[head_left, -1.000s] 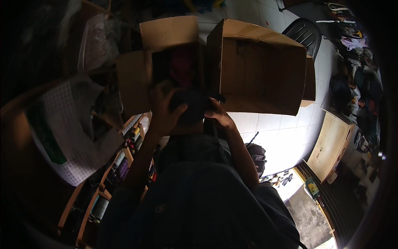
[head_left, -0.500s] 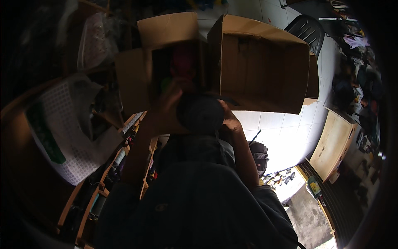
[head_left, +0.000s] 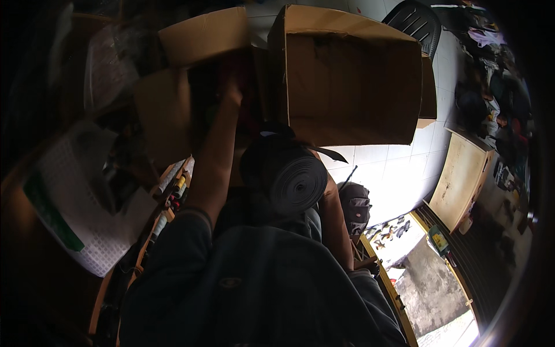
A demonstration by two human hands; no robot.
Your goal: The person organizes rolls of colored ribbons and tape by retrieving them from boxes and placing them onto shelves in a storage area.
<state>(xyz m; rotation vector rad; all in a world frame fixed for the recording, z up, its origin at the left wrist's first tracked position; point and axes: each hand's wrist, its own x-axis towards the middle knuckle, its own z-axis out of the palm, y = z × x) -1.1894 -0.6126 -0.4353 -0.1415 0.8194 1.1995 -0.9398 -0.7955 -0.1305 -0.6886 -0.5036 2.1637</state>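
Observation:
A thick roll of black webbing (head_left: 296,180) is held in front of my chest, its coiled side toward me and its loose end sticking out to the right. My right hand (head_left: 327,184) grips it from the right, and most of its fingers are hidden behind the coil. My left hand (head_left: 231,91) reaches down into the dark opened cardboard box (head_left: 203,36) ahead on the left. Its fingers are lost in shadow, beside a dim red thing (head_left: 232,65) inside.
A larger cardboard box (head_left: 352,87) lies to the right, its dark interior facing me. A black chair (head_left: 417,26) stands behind it. White plastic packaging (head_left: 87,191) lies at left, above a rack of thread spools (head_left: 173,179). A dark backpack (head_left: 355,208) rests on the tiled floor.
My left hand has left the roll and moved forward into the left box. The roll has tilted and come nearer in my right hand. Both boxes appear shifted slightly up and left.

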